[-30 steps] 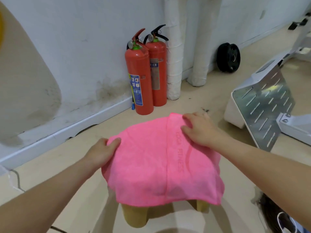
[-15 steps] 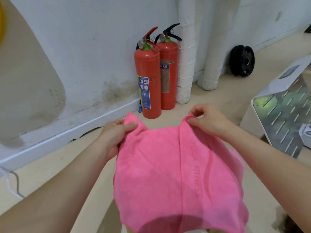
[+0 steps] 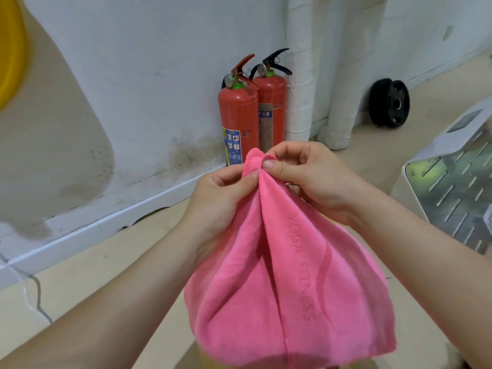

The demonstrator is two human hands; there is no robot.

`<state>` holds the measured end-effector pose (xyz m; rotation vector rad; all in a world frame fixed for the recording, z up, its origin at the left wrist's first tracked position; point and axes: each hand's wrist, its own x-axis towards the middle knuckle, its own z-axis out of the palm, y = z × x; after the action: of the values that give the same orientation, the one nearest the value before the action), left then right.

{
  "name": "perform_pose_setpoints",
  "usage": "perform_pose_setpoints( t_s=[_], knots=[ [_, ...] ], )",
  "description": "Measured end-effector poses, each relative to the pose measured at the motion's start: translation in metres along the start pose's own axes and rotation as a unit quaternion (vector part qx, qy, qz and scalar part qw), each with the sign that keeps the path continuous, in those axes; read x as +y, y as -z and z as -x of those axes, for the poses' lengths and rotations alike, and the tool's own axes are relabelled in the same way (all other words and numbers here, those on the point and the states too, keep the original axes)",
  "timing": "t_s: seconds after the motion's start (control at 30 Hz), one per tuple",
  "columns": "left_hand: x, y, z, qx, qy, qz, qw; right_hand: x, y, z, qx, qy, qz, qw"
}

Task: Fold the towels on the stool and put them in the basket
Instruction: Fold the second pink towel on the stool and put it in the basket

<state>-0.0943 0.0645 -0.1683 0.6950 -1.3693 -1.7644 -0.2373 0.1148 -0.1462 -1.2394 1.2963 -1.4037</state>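
A pink towel (image 3: pixel 287 283) with embossed lettering hangs in front of me, lifted by its two far corners. My left hand (image 3: pixel 218 201) pinches one corner between thumb and fingers. My right hand (image 3: pixel 308 179) pinches the other corner, and the two corners meet at the top. The towel's lower part drapes down and hides the stool; only a sliver of yellow shows at the bottom edge. No basket is in view.
Two red fire extinguishers (image 3: pixel 239 113) stand against the white wall just beyond my hands. White wrapped pipes (image 3: pixel 300 75) rise beside them. A black weight plate (image 3: pixel 390 102) leans on the wall at right. A white and metal machine base (image 3: pixel 452 177) sits at right.
Both hands took hold of the towel's far corners, raised them off the stool and brought them together. One second ago the towel lay flat over the stool.
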Motion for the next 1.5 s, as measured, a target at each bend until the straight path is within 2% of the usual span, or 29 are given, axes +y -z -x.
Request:
perform_pose_setpoints(
  t_s=[0.13,0.33,0.5,0.57,0.63,0.7,0.77,0.8,0.87,0.93,1.07,1.13,1.2,1.3,1.4,1.43,1.5],
  knots=[
    [0.000,-0.001,0.005,0.000,-0.038,-0.024,0.999,-0.003,-0.003,0.003,0.036,-0.006,-0.056,0.998],
    [0.010,-0.002,0.012,0.002,-0.079,-0.074,0.994,-0.008,-0.008,0.004,0.038,0.007,-0.017,0.999],
    [0.018,-0.004,0.019,-0.014,-0.117,-0.141,0.983,-0.014,-0.007,0.007,0.008,0.016,-0.051,0.999],
    [0.021,-0.005,0.022,-0.022,-0.122,-0.152,0.981,-0.018,-0.007,0.009,-0.005,0.013,-0.027,1.000],
    [0.023,-0.007,0.026,-0.022,-0.136,-0.175,0.975,-0.021,-0.008,0.010,0.029,0.033,0.024,0.999],
    [0.023,-0.007,0.028,0.006,-0.172,-0.241,0.955,-0.025,-0.006,0.007,0.101,0.059,0.039,0.992],
    [0.023,-0.006,0.029,0.028,-0.238,-0.338,0.910,-0.032,-0.003,0.005,0.157,0.079,0.025,0.984],
    [0.024,-0.005,0.029,0.027,-0.266,-0.374,0.888,-0.036,-0.001,0.004,0.171,0.089,0.021,0.981],
    [0.024,-0.005,0.028,0.015,-0.283,-0.400,0.872,-0.043,0.000,0.007,0.181,0.113,0.024,0.977],
    [0.023,-0.006,0.029,-0.003,-0.261,-0.391,0.882,-0.050,0.000,0.010,0.180,0.142,0.034,0.973],
    [0.029,-0.019,0.036,-0.046,-0.175,-0.290,0.940,-0.062,-0.001,0.019,0.172,0.173,0.058,0.968],
    [0.029,-0.021,0.036,-0.066,-0.128,-0.294,0.945,-0.069,-0.001,0.022,0.177,0.187,0.066,0.964],
    [0.031,-0.021,0.038,-0.124,-0.063,-0.331,0.933,-0.076,0.000,0.025,0.191,0.204,0.076,0.957],
    [0.038,-0.012,0.040,-0.222,0.021,-0.424,0.878,-0.085,0.005,0.030,0.240,0.237,0.105,0.936],
    [0.050,0.003,0.043,-0.259,0.021,-0.525,0.811,-0.090,0.016,0.032,0.298,0.255,0.124,0.912],
    [0.054,0.009,0.044,-0.262,0.013,-0.538,0.801,-0.091,0.020,0.032,0.315,0.255,0.124,0.906],
    [0.064,0.020,0.045,-0.243,-0.005,-0.540,0.806,-0.093,0.029,0.031,0.344,0.254,0.125,0.895]
  ],
)
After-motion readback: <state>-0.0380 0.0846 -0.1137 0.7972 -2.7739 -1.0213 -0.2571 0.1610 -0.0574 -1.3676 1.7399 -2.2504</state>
